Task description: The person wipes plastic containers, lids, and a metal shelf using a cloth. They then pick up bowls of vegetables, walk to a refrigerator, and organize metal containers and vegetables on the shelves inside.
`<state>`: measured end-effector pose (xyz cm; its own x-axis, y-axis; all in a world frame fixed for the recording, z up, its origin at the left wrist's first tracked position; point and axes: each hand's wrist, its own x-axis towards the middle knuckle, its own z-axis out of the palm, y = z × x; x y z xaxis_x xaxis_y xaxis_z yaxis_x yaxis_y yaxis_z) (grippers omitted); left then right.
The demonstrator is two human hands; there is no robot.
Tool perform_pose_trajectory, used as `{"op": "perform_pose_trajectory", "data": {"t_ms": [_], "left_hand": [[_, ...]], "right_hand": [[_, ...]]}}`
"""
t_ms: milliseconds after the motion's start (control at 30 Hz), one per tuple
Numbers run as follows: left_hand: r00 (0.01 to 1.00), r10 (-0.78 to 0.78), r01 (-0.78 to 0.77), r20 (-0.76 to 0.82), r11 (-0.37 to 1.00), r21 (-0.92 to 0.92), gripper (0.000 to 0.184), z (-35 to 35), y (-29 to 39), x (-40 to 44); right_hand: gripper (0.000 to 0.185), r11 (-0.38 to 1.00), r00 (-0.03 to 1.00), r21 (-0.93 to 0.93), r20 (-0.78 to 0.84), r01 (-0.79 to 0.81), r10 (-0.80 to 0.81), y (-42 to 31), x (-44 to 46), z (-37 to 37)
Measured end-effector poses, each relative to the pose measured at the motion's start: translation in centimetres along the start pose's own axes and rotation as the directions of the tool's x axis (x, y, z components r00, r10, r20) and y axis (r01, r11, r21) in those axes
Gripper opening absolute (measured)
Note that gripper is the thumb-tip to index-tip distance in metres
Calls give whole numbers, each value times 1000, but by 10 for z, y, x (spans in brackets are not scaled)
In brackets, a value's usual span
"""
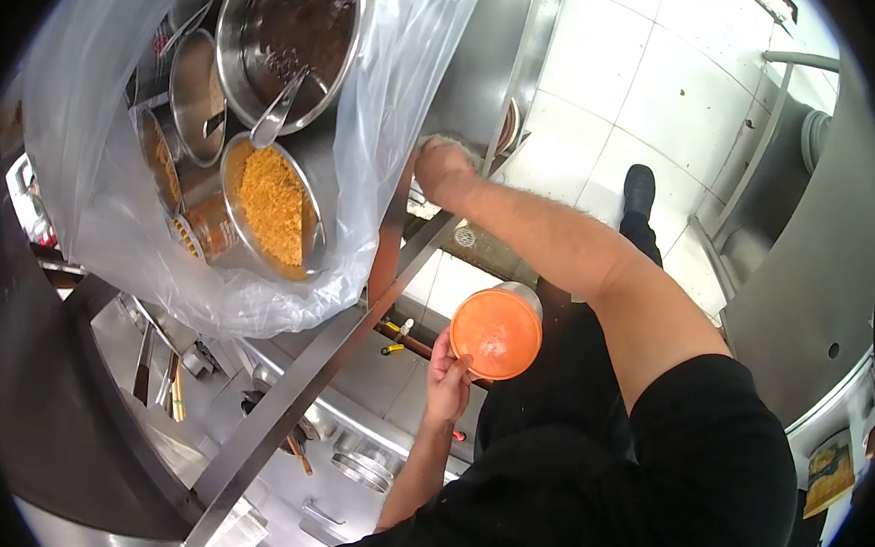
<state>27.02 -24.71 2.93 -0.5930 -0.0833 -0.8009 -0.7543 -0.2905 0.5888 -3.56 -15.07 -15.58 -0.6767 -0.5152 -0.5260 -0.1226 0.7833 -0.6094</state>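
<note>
Head view. Setting: kitchen, pale tiled floor (620,74), metal worktop. Upper left: clear plastic sheeting (69,241) about a steel pot (237,36) of dark brown contents and a steel bowl (231,166) of orange-yellow crumbly food; a spoon (279,113) crosses between them. Below: one long metal rail (300,395), slanting.

Item: orange-lidded container (496,334), in front of the person's body, lid facing the camera, apart from the rail. Left hand (448,382): thumb pressed on the lid's edge, fingers behind, pinching it. Right hand (445,170): extended beside the worktop edge; fingers turned away, their state and any hold cannot be told.

Step in hand, as judged: left supports, right reaches. Next move calls for a firm pinch and clearance from the rail.
</note>
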Motion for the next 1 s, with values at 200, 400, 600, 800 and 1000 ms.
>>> {"op": "perform_pose_trajectory", "data": {"t_ms": [200,400,600,800,1000], "left_hand": [[1000,-3,3,-3,1000,-10,62,6,3,4],[1000,-21,22,7,998,-66,62,13,1,3],[998,-46,45,44,999,11,62,10,2,2],[1000,-16,17,19,999,-49,63,12,-4,15],[999,-19,19,29,1000,9,64,6,-3,21]], "right_hand": [[49,925,840,212,-517,315,-167,78,119,-1],[41,981,988,-115,35,157,-154,56,23,-54],[40,956,954,-225,276,185,-120,8,5,-21],[41,933,810,164,-558,320,-180,55,84,13],[36,981,977,24,-96,191,-188,55,33,-38]]}}
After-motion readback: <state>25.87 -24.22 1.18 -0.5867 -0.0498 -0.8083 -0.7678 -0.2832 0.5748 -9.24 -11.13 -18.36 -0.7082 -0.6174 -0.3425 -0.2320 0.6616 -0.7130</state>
